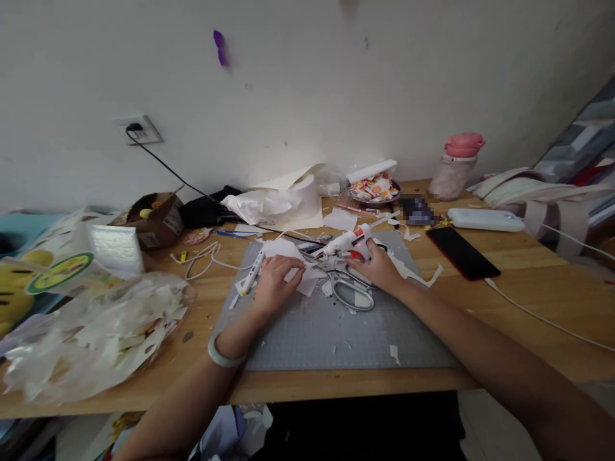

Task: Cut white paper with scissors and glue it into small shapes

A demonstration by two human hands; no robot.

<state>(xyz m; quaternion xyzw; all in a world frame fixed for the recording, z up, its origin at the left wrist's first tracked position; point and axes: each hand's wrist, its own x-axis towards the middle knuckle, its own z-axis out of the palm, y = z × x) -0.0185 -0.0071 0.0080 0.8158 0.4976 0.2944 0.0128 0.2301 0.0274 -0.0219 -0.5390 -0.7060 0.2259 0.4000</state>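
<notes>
My right hand [379, 267] grips a white hot glue gun [346, 242] with a small red light showing on its side. Its nozzle points left, over the cluttered cutting mat [307, 339]. My left hand [280, 282], a pale bangle at its wrist, has thumb and fingers pinched together close to the nozzle; whatever lies between them is too small to name. Below the glue gun, grey-handled scissors [353, 293] rest on the mat. Beside my left hand lies a white pen-like tool [253, 272], among paper scraps [307, 283].
A plastic bag of scraps [106, 339] covers the table's left side, near a cardboard box [163, 224]. On the right are a phone [462, 252] with a cable, a white case [485, 219] and a pink-lidded bottle [454, 169]. A dish of small pieces [375, 189] stands by the wall.
</notes>
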